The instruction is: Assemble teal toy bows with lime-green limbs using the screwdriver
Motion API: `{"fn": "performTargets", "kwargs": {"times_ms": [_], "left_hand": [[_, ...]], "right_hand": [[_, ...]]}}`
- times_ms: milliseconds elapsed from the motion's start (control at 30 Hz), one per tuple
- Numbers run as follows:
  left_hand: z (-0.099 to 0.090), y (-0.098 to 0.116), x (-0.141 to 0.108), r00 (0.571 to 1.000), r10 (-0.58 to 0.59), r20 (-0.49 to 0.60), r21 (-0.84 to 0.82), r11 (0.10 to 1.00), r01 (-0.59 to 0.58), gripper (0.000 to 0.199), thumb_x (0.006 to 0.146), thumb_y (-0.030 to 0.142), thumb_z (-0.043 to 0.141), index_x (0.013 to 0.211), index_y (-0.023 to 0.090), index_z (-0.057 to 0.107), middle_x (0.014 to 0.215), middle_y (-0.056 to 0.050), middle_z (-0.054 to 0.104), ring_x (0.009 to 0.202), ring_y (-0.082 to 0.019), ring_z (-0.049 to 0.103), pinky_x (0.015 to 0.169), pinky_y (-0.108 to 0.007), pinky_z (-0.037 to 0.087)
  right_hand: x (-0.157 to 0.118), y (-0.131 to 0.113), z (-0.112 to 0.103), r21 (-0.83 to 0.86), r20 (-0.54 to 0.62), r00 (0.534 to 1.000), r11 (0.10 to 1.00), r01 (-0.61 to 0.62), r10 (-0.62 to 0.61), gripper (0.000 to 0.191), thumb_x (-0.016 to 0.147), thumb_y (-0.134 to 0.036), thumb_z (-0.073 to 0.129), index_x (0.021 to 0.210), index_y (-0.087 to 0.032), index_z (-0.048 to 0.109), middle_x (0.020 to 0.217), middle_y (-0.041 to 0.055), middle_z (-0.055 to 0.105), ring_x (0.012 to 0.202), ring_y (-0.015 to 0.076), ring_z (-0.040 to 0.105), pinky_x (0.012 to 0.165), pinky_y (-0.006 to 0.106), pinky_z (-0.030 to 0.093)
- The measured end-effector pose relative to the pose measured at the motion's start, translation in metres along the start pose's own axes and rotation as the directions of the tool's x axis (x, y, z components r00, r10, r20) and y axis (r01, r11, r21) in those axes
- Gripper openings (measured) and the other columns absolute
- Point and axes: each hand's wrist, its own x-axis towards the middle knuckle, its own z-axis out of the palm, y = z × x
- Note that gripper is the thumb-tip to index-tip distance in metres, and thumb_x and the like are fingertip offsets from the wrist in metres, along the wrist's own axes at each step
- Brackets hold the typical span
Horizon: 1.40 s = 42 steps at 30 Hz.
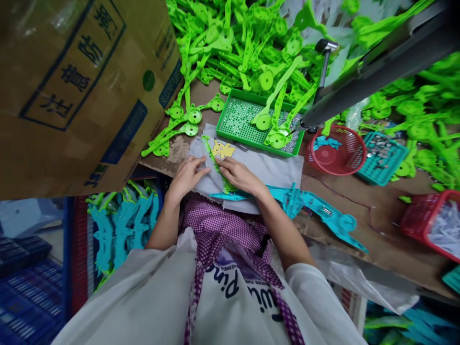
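A bright green slender plastic part (211,155) lies on a grey cloth with a yellow cartoon figure (280,165). My right hand (241,176) grips this part from the right, its fingers bent over it and hiding some of its length. On the other side, my left hand (187,178) has thumb and fingertips at a translucent whitish plastic piece (212,178) alongside the green part. Under my right wrist, a long blue plastic part (287,197) stretches off to the right across the bench edge.
A green tray of small metal pieces (247,136) stands beyond the cloth. Nearby are a red basket (338,165) and a teal basket (377,172). Green parts (244,52) heap up behind. A large carton (72,153) borders the left; a dark tool arm (362,76) overhangs the right.
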Motion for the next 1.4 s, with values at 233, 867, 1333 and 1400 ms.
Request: {"fn": "performTargets", "kwargs": {"times_ms": [233, 867, 1333, 1400], "left_hand": [[-0.004, -0.015, 0.041, 0.999, 0.041, -0.032, 0.002, 0.999, -0.041, 0.033, 0.078, 0.024, 0.079, 0.110, 0.018, 0.070, 0.125, -0.010, 0.065, 0.103, -0.023, 0.065, 0.092, -0.039, 0.054], [0.011, -0.031, 0.056, 0.974, -0.228, -0.014, -0.670, 0.725, 0.160, 0.073, 0.057, 0.035, 0.094, 0.120, 0.020, 0.060, 0.091, -0.002, 0.066, 0.072, -0.012, 0.065, 0.067, -0.025, 0.057], [-0.001, -0.033, 0.042, 0.965, -0.215, 0.153, -0.768, 0.588, 0.253, 0.058, 0.056, 0.036, 0.094, 0.096, 0.018, 0.057, 0.101, -0.005, 0.072, 0.087, -0.016, 0.070, 0.083, -0.029, 0.054], [-0.002, -0.035, 0.042, 0.967, -0.194, 0.168, -0.789, 0.562, 0.250, 0.057, 0.056, 0.035, 0.095, 0.095, 0.018, 0.057, 0.104, -0.006, 0.072, 0.090, -0.016, 0.070, 0.087, -0.030, 0.053]], "right_hand": [[0.001, 0.004, 0.003, 0.046, -0.032, 0.999, 0.999, 0.012, -0.010, 0.046, 0.100, -0.028, 0.039, 0.143, -0.018, 0.055, 0.105, 0.0110, 0.061, 0.102, 0.0250, 0.060, 0.098, 0.041, 0.050], [0.000, -0.004, -0.005, 0.045, 0.026, 0.999, 0.998, -0.048, 0.047, 0.049, 0.101, -0.025, 0.037, 0.147, -0.014, 0.049, 0.112, 0.0138, 0.060, 0.108, 0.0258, 0.058, 0.100, 0.041, 0.048], [0.010, -0.024, -0.017, -0.112, 0.052, 0.989, 0.985, -0.130, 0.137, 0.034, 0.102, -0.024, 0.041, 0.123, -0.018, 0.067, 0.103, 0.0109, 0.065, 0.090, 0.0217, 0.060, 0.080, 0.033, 0.044], [0.019, -0.030, -0.020, -0.133, 0.004, 0.985, 0.976, -0.173, 0.175, 0.033, 0.102, -0.024, 0.042, 0.122, -0.017, 0.067, 0.109, 0.0121, 0.065, 0.090, 0.0215, 0.061, 0.077, 0.032, 0.043]]}}
